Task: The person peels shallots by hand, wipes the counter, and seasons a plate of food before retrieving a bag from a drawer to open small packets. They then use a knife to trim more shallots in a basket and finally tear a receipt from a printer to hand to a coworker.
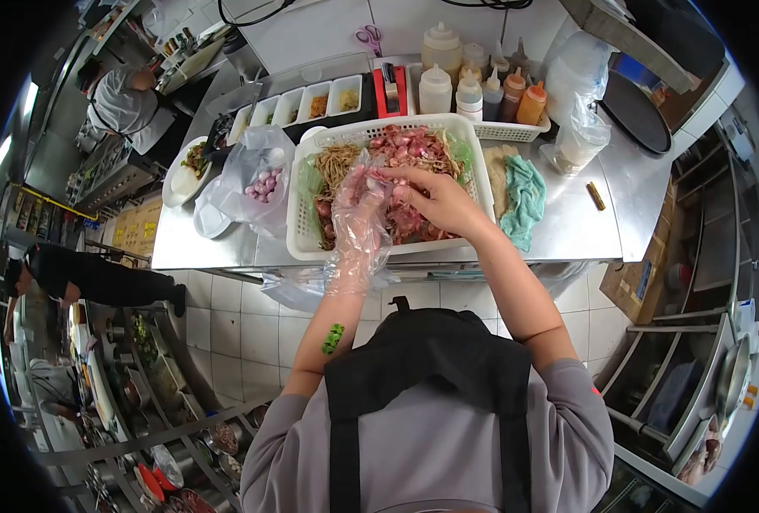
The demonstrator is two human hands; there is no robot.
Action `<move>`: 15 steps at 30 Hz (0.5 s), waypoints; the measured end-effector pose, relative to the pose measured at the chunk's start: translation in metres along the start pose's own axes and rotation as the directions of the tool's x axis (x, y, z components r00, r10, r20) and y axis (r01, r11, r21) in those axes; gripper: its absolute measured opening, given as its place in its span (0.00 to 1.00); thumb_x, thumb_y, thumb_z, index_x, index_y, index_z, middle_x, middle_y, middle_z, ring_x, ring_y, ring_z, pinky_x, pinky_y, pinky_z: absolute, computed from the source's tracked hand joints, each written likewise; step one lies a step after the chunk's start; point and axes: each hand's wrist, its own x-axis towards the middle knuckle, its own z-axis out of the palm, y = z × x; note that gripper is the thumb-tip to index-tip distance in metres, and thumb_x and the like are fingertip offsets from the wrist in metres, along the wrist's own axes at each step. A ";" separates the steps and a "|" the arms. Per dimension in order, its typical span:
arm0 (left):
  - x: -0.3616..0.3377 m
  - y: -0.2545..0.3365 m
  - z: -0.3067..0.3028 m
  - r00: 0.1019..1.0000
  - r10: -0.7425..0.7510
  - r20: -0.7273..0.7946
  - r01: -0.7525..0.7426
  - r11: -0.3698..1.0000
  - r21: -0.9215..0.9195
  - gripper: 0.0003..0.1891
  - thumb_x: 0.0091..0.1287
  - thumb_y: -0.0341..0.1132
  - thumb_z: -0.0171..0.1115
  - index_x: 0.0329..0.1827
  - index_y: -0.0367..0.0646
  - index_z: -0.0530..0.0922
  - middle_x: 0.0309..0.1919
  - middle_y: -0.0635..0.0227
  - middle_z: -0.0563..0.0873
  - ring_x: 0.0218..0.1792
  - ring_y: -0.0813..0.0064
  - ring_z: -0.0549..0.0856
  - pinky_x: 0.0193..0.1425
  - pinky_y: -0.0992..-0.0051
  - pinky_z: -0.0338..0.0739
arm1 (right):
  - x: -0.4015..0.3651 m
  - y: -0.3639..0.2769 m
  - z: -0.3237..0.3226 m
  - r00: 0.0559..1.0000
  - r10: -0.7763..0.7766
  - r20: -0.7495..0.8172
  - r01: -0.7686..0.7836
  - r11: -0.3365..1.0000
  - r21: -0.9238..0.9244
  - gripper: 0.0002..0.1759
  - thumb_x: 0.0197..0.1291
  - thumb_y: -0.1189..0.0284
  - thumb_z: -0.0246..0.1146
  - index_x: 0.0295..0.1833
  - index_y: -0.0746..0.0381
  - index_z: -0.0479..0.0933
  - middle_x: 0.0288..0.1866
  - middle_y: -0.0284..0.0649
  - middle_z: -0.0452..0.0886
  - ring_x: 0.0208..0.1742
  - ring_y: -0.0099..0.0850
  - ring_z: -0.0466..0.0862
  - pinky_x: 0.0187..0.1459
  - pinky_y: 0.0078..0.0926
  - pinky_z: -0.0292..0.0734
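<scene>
The long white slotted plastic basket (298,246) sits on the stainless steel counter (619,205) at twelve o'clock from the person's chest. Its long axis runs from nine to three o'clock, square across both forearms. Both hands are over it, so neither has any reach left to cover. The heap of reddish-purple shallots and skins (414,147) fills the basket's middle and its far side at twelve to one o'clock from the hands, with pale stringy strands at eleven o'clock.

The left hand (358,209) wears a loose, clear, crinkled plastic glove. Its fingers point up toward twelve o'clock and are slackly spread, with nothing visibly gripped. The right hand (439,201) is bare and comes in from four o'clock. Its wrist is bent and its curled fingers (390,177) point toward nine o'clock, meeting the gloved fingertips. Whether they pinch the film, a shallot or nothing cannot be told (the glove's glare hides the contact). The right hand lies nearer the heap, and the left is nearer the basket's front rim.

At nine o'clock from the left hand, just beside the basket, a crumpled clear plastic bag (264,184) holds a few pink peeled bulbs. At three o'clock from the right hand lies a teal cloth (525,197).
</scene>
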 end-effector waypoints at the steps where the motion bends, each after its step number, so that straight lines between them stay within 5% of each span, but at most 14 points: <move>1: -0.001 0.002 0.003 1.000 0.000 -0.014 0.000 1.000 0.015 0.22 0.57 0.22 0.62 0.55 0.39 0.70 0.50 0.60 0.76 0.49 0.69 0.78 0.51 0.69 0.78 | 0.000 0.000 -0.001 1.000 0.024 -0.005 -0.024 0.999 -0.023 0.18 0.62 0.68 0.57 0.58 0.56 0.73 0.51 0.41 0.79 0.50 0.33 0.78 0.52 0.28 0.70; 2: -0.002 0.003 0.006 1.000 0.001 -0.029 0.000 1.000 0.029 0.22 0.57 0.22 0.62 0.56 0.39 0.70 0.51 0.60 0.76 0.49 0.69 0.78 0.51 0.70 0.78 | 0.000 -0.001 -0.001 0.999 0.048 -0.010 -0.049 0.998 -0.046 0.18 0.61 0.68 0.58 0.57 0.54 0.73 0.50 0.45 0.79 0.48 0.40 0.79 0.51 0.30 0.71; 9: -0.003 0.007 0.016 0.993 -0.023 -0.113 0.027 0.999 0.036 0.20 0.59 0.25 0.63 0.54 0.38 0.71 0.50 0.60 0.76 0.51 0.71 0.77 0.53 0.73 0.77 | 0.003 0.009 -0.004 0.990 -0.041 -0.137 0.027 0.994 -0.103 0.17 0.61 0.68 0.58 0.56 0.55 0.74 0.49 0.46 0.79 0.49 0.42 0.79 0.51 0.30 0.71; 12: -0.002 0.011 0.015 0.990 -0.072 -0.122 0.071 0.997 -0.018 0.19 0.59 0.27 0.63 0.53 0.38 0.71 0.50 0.60 0.76 0.50 0.71 0.77 0.55 0.74 0.76 | 0.002 0.009 -0.007 0.985 -0.012 -0.169 -0.002 0.997 -0.083 0.16 0.63 0.69 0.56 0.55 0.58 0.74 0.47 0.43 0.81 0.47 0.30 0.79 0.51 0.26 0.70; 15: -0.001 0.010 0.016 0.985 -0.097 -0.146 0.089 0.994 -0.062 0.18 0.60 0.26 0.62 0.54 0.37 0.70 0.50 0.61 0.76 0.50 0.71 0.78 0.56 0.75 0.75 | -0.001 -0.002 -0.005 0.983 0.089 -0.158 -0.111 0.984 -0.139 0.16 0.60 0.67 0.59 0.52 0.59 0.71 0.38 0.50 0.80 0.41 0.45 0.80 0.43 0.35 0.72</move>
